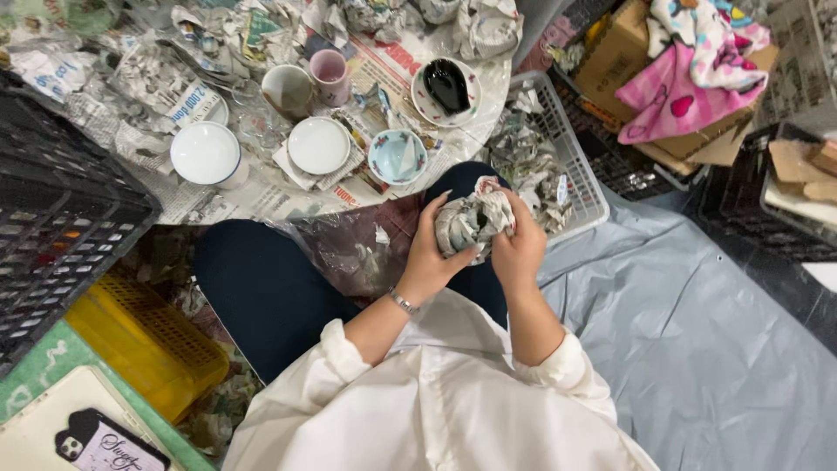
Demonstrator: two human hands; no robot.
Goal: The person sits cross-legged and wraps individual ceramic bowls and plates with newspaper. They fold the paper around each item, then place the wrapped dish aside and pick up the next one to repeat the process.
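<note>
Nearest the camera, white shirt sleeves [436, 401] lead up to both hands, which meet over the lap around a newspaper-wrapped bundle [473, 218]: the left hand [429, 257] cups it from below with its grip pressed together on the paper, thumb across the front, and the right hand [520, 249] closes its grip on the other side. Beyond the hands lies a newspaper-covered tabletop [288, 196] carrying a white bowl [206, 154], a white saucer [318, 145] and a small blue-patterned bowl [397, 157]. Just right of the right hand stands a white plastic basket [582, 187] of crumpled newspaper.
</note>
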